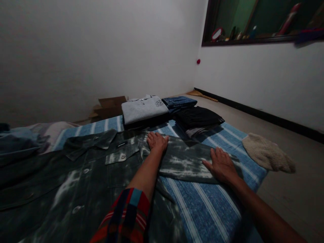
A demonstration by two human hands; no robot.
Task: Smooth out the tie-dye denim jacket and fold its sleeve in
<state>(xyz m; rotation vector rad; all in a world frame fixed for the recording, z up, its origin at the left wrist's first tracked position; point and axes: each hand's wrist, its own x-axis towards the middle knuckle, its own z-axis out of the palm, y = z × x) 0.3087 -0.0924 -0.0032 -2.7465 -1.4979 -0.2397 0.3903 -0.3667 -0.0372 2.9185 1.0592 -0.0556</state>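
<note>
A dark green tie-dyed button jacket [96,182] lies spread, front up, over a blue striped cloth [202,206]. One of its sleeves [182,158] stretches out to the right. My left hand [157,141] rests flat on the shoulder end of that sleeve, fingers apart. Near the cuff end, my right hand [222,164] presses on the same sleeve with its fingers extended and thumb out. Neither hand grips the fabric. My left forearm covers part of the jacket's chest and side.
Behind the jacket sit a folded grey polo shirt [144,109], folded jeans [181,101] and folded black clothing [198,118]. A beige knitted item [268,153] hangs over the right edge. Light blue clothes [20,140] lie at left. A cardboard box [111,104] stands by the wall.
</note>
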